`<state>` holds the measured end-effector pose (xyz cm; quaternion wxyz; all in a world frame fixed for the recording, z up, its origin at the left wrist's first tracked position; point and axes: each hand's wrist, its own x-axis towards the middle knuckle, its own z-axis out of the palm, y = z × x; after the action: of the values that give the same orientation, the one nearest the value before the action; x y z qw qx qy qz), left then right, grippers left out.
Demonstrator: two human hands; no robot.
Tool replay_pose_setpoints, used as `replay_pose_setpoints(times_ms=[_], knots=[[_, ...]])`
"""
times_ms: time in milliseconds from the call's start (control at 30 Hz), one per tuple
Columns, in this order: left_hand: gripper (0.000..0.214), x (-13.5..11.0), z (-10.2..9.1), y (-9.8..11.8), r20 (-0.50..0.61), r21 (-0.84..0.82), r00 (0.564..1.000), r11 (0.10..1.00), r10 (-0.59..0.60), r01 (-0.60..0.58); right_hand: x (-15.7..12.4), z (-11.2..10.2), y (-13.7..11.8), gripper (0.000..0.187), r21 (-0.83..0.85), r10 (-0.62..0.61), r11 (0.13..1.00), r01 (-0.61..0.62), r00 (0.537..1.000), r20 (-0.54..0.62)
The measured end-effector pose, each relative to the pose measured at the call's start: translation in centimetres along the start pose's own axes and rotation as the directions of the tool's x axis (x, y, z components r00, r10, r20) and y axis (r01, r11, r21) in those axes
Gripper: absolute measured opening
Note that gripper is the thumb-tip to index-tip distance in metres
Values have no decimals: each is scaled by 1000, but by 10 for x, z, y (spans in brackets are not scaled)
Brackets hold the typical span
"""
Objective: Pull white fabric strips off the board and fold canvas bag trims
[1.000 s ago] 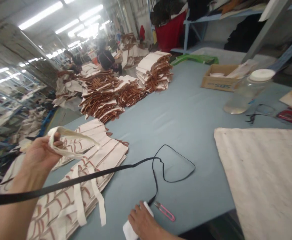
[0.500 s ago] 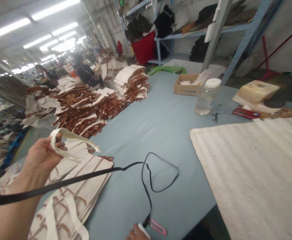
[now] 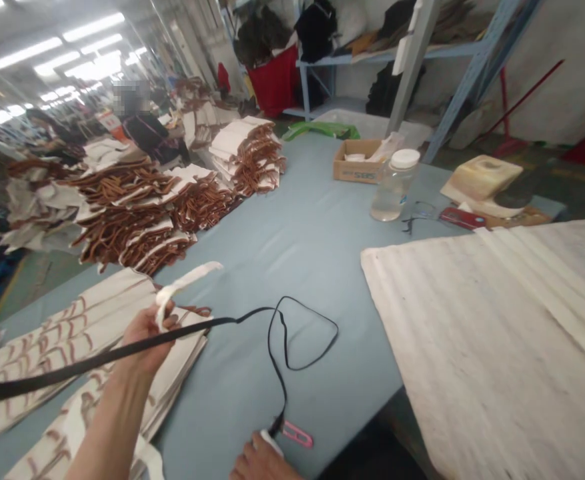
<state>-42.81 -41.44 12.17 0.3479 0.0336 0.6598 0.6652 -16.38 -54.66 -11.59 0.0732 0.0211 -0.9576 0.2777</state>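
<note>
My left hand [image 3: 148,337] is closed around a white fabric strip [image 3: 192,279], whose free end sticks out to the right. Below it lie stacked cream fabric pieces with brown loops [image 3: 172,373], and a second white strip [image 3: 147,457] rests on them. My right hand [image 3: 259,460], at the bottom edge, is curled around a small white object [image 3: 271,441] that I cannot make out. Beside that object are the end of a black cord [image 3: 285,393] and a pink looped piece [image 3: 298,434]. The cord makes a loop on the table and passes over my left forearm.
On the blue-grey table [image 3: 302,247] stand a clear jar with a white lid [image 3: 395,187] and a small cardboard box [image 3: 355,170]. A large cream padded sheet [image 3: 472,333] covers the right side. Brown-edged fabric piles [image 3: 127,207] line the left edge. Another person [image 3: 147,133] is behind them.
My left hand has moved right and slightly down with the white strip, whose loop has become a single extended end. The view has shifted a little. My right hand keeps its hold.
</note>
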Motion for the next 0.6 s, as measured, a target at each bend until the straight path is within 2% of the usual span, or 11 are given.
replay_pose_setpoints(times_ms=[133, 267, 400, 500, 600], knots=[[23, -28, -38, -74, -112, 133, 980, 975, -163, 177, -15, 1, -1, 11, -48, -24, 999, 23, 1000, -8], [24, -45, -72, -119, -145, 288, 957, 915, -251, 283, -13, -5, -2, 12, -99, -31, 995, 30, 999, -15], [24, -57, -99, -137, -105, 467, 946, 824, -307, 319, -14, -17, 0, 14, -125, -57, 991, 55, 998, -6], [23, -64, -114, -141, -52, 576, 937, 757, -345, 310, -21, -25, 0, 16, -118, -57, 991, 56, 998, -4], [25, -69, -125, -142, 13, 661, 903, 681, -430, 315, -26, -30, -1, 24, -109, -39, 993, 40, 999, 16]])
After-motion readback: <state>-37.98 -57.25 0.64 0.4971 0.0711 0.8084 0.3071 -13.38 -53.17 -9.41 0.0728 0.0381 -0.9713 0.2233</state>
